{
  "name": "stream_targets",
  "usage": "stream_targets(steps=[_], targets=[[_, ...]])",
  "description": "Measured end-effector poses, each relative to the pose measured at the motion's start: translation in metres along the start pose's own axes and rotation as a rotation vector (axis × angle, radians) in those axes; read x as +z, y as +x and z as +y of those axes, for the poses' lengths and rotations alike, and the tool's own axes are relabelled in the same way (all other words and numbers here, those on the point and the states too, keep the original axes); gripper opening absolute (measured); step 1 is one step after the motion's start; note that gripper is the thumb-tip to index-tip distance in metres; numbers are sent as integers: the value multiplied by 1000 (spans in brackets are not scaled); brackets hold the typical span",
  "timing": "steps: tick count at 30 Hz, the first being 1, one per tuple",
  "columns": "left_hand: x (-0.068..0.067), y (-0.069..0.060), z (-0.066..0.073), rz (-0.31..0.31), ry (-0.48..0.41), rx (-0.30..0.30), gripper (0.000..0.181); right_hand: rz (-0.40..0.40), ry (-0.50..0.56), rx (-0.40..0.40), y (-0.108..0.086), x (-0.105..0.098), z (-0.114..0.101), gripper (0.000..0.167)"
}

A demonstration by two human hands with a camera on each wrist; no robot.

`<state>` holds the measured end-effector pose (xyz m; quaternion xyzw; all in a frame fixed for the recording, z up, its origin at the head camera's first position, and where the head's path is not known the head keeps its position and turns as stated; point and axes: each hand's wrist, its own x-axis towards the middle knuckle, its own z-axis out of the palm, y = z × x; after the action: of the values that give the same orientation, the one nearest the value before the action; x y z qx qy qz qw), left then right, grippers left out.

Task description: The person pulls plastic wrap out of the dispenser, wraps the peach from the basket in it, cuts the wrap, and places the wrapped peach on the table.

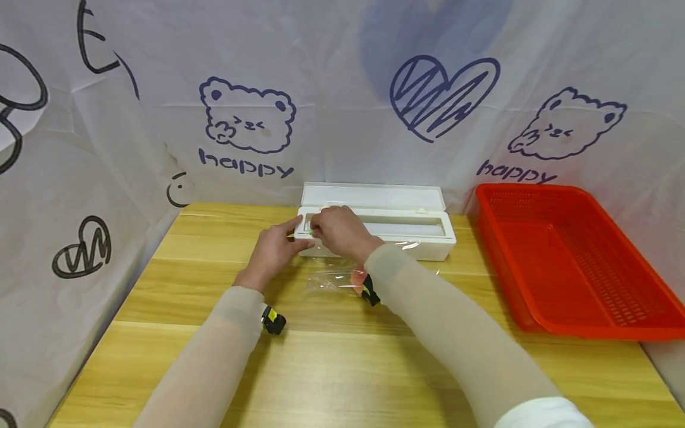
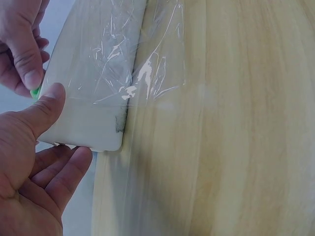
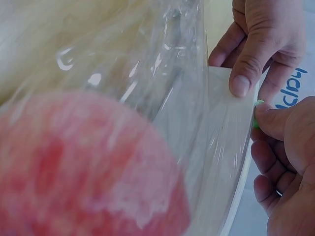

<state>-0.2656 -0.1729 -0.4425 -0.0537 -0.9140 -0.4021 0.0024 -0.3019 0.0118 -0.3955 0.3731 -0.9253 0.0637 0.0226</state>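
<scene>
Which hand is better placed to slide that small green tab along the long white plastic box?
The right, I'd judge. The right hand pinches the small green tab, while the left hand holds the long white plastic box at its left end, probably steadying it.

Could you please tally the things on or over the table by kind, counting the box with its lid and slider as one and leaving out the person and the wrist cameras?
White box: 1
Clear film: 1
Round pink thing: 1
Red basket: 1
Total: 4
</scene>
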Motion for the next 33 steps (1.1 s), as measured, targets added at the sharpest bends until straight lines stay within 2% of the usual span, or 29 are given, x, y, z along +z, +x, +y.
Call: stream_targets(steps=[10, 23, 33], targets=[[1, 0, 0, -7, 5, -38, 76, 5, 16, -9, -12, -2, 15, 17], [1, -1, 1, -21, -10, -52, 77, 27, 39, -8, -26, -5, 25, 15], [1, -2, 0, -21, -14, -61, 77, 4, 38, 15, -35, -9, 31, 17]])
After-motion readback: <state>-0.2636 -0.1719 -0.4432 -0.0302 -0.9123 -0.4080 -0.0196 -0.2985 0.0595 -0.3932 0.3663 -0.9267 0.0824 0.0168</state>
